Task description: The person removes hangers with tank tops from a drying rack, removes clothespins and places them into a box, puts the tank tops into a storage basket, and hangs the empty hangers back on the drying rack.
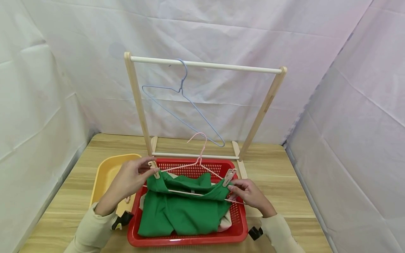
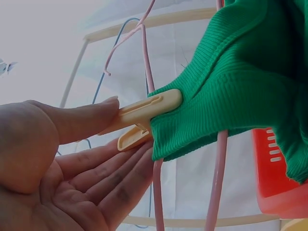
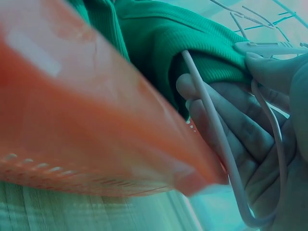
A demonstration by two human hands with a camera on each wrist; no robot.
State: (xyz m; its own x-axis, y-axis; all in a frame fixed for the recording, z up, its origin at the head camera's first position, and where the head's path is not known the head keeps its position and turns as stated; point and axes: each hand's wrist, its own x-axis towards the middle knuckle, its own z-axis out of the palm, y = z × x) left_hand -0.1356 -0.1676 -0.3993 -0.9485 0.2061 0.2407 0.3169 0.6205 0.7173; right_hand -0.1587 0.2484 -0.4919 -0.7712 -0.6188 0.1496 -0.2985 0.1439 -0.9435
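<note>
The left hand pinches a cream plastic clothespin, thumb above and fingers beneath, at the garment's edge between ten and eleven o'clock from the centre of the red perforated plastic basket. The right hand, toward three o'clock, grips the opposite corner of the green ribbed-edge cloth garment, thumb on top and fingers under the fold, close to a second pale plastic clothespin clipped at two o'clock. The garment lies in the basket over some paler cloth, its upper edge folded around the wire of a pink hanger, whose hook rises toward twelve o'clock. The wire sticks out past the cloth on both sides; the two clothespins are probably there to clamp the doubled band so that it does not slide along the thin wire, and the hands likely sit at opposite corners to keep it spread. Farther off at twelve, a wooden rack with a white rail bears a blue wire hanger, hooked over that rail and holding nothing. A yellow tray sits between nine and ten, just beside the basket, partly behind the left arm.
</note>
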